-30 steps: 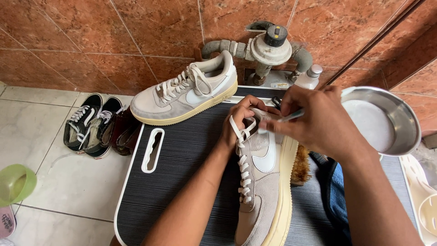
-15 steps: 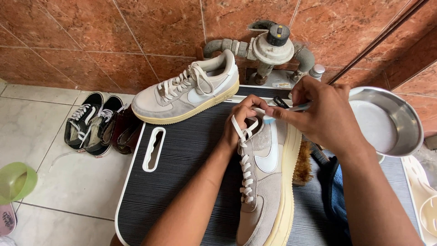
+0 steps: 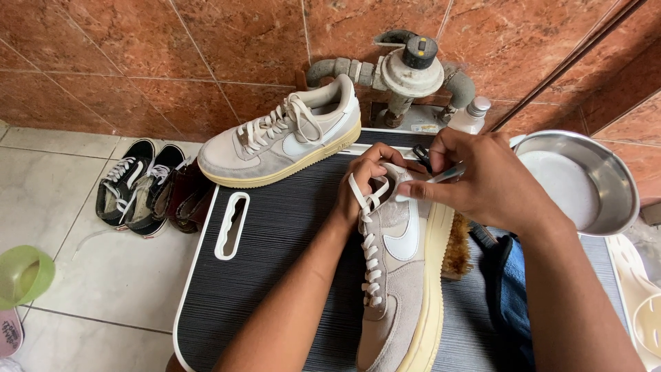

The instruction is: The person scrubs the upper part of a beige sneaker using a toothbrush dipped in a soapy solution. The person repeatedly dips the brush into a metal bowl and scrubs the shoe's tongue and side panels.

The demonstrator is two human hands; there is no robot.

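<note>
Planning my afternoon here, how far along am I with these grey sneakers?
Nothing looks finished: the far sneaker sits laced and set aside, sole yellowed. In hand: left hand grips the near sneaker at its collar, right hand holds a thin tool there. Left, probably: both yellowed soles, with the bristle brush lying unused alongside.

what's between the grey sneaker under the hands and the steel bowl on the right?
In the head view, the right hand, holding a thin tool, spans the gap between the grey sneaker and the steel bowl; lower down lie a brush and blue cloth.
</note>
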